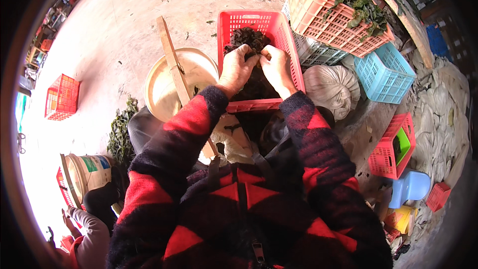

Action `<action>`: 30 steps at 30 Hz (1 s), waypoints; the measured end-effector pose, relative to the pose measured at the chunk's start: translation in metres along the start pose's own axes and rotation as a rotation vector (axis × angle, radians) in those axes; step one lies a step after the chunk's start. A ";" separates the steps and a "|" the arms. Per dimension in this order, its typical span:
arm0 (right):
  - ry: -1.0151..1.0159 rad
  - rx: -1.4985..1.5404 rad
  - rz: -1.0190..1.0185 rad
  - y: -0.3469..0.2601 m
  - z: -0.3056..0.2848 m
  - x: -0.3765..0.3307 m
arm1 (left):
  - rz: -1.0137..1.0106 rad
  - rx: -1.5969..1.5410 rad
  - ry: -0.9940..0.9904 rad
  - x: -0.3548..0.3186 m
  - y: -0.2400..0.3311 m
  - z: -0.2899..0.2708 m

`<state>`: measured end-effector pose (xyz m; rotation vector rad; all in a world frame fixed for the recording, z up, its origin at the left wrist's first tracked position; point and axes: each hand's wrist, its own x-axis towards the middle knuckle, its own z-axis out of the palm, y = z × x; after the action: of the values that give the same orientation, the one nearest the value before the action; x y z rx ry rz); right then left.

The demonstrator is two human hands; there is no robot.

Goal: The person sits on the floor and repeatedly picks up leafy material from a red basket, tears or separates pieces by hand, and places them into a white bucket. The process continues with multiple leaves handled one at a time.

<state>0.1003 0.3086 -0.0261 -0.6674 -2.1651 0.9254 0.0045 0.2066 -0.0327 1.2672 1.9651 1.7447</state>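
Observation:
Both hands are over a red plastic crate (290,45) holding dark, leafy seaweed (249,39). My left hand (237,69) is closed, its thumb and fingertips pinched on a bit of the seaweed. Right beside it, fingertips almost meeting, my right hand (277,68) pinches at the same dark piece. More seaweed lies below the hands, partly hidden by them. To the left stands a pale round bucket (157,87), with a wooden strip (172,57) laid across its top.
On the right, an orange crate (323,15) of green seaweed leans by a light blue crate (386,72) and a tied white sack (331,89). Seaweed (123,129) lies on the floor at left. Another person's arm (92,226) shows at lower left, near a tub (92,174).

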 end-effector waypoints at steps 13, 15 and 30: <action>-0.163 0.943 0.428 0.011 -0.026 0.001 | -0.288 -0.605 -0.039 0.003 0.010 -0.020; -0.211 0.388 0.215 0.011 -0.039 -0.002 | -0.358 -0.578 -0.171 0.002 0.010 -0.024; -0.193 0.619 0.256 -0.031 -0.032 -0.024 | -0.250 -0.130 -0.064 -0.023 0.024 -0.005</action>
<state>0.1341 0.2875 0.0049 -0.5606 -1.8127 1.7568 0.0254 0.1852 -0.0185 0.9759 1.8510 1.6579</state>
